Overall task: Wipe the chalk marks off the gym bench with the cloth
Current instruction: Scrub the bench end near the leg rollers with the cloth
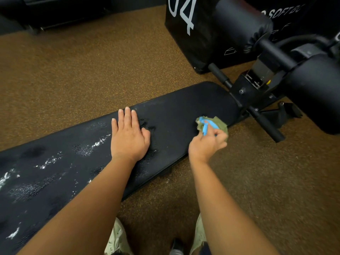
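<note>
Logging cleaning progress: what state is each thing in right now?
Bench: right end looks clean, left part chalky.
Chalk marks: white streaks left of the left hand, not yet wiped.
Cloth: bunched, on the bench's right end.
Left hand: flat, fingers straight, resting on the bench.
Right hand: grips the cloth.

1. A black soft box [184,43] stands on the floor, with a large white "04" [182,13] on its face and a small white cube outline [230,51] near its lower edge.
2. Brown speckled floor [82,70] spreads left of the box and below it.
3. One black padded roller [241,23] overlaps the box's right part; a second roller [316,92] lies lower right of the box.
4. A bolted black metal bracket [257,85] sits just below the box.
5. Dark padded gear [55,10] lies well left of the box.
</note>
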Motion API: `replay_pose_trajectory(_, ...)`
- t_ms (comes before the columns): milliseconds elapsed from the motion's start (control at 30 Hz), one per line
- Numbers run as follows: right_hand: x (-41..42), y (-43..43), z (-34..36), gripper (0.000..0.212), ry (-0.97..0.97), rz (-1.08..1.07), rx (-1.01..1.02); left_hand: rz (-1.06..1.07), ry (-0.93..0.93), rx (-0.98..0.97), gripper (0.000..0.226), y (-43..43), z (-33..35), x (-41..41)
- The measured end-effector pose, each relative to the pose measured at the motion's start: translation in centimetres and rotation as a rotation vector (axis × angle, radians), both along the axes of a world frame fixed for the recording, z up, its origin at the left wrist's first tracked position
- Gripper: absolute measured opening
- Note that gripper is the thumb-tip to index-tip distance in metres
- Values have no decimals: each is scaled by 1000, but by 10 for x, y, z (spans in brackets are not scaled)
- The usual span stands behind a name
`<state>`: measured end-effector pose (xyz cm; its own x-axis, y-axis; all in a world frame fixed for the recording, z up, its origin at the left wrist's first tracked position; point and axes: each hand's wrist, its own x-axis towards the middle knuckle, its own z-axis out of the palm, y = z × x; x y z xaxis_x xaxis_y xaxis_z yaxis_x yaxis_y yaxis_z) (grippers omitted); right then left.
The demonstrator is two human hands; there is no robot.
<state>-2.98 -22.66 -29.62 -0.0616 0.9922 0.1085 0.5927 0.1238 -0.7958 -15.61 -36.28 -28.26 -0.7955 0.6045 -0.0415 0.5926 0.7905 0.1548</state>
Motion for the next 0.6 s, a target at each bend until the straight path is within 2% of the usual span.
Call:
replay_pose_trajectory(100, 0, 51, 11, 31, -141, -74, -79, -4, 4, 6, 65, 0, -1, 0)
replay_pose_trajectory(200, -1, 68, 18, 32, -104, -147, -118, -2, 9, 0, 66, 1, -1, 0)
replay_pose_trajectory(367, -1, -1, 1, 29, -80, 23, -23, 6, 14, 10, 67, 1, -1, 0)
replay_pose_trajectory(433, 3, 16, 4, 31, -166, 49, -19, 2, 5, 18, 66, 1, -1, 0)
replay_pose_trajectory(500, 3, 53, 15, 36, -277, 9, -70, -1, 8, 6, 68, 1, -1, 0)
replay_pose_trajectory(600, -1, 79, 24, 38, -265, -106, -141, -1, 10, 2, 69, 1, -2, 0)
